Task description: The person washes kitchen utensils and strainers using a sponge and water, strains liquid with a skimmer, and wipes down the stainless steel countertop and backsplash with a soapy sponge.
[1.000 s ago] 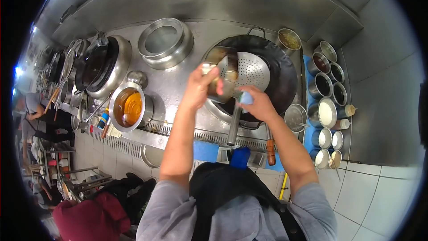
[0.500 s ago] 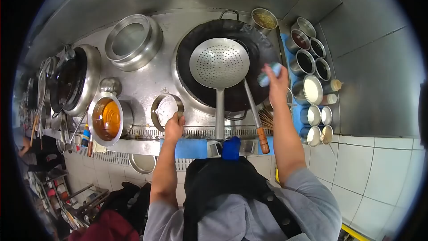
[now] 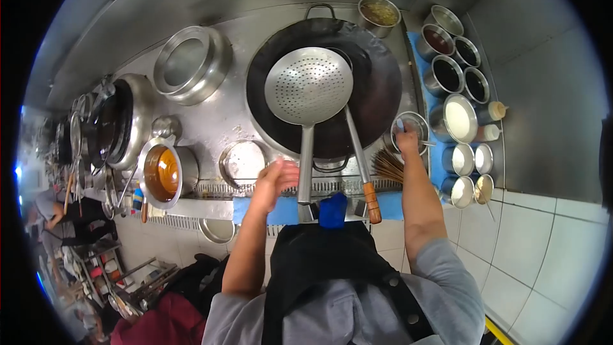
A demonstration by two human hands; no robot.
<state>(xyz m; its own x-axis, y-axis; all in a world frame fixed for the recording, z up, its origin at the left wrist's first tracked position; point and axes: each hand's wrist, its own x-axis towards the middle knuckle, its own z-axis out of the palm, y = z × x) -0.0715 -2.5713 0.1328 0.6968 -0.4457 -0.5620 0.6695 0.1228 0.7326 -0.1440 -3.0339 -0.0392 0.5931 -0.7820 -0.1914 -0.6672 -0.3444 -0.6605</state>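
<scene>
Reaching to the steel bowl (image 3: 422, 126) at three o'clock with the right hand (image 3: 408, 142), against a pale-blue item (image 3: 400, 124)! Left hand (image 3: 274, 182) wide at seven, just beside the strainer (image 3: 309, 86) over the wok (image 3: 378, 103) at twelve. Can't quite tell the right grip, nor read the blue bottle (image 3: 138, 199) near eight.

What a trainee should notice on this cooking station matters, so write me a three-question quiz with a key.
1. True or false: the left hand is open beside the handle of the perforated skimmer.

2. Which is nearest the right hand?
A) pot of orange liquid
B) small steel bowl
C) squeeze bottles

3. Fill in: the skimmer's holed head lies over the large black ____.

Key: 1. True; 2. B; 3. wok.
</scene>
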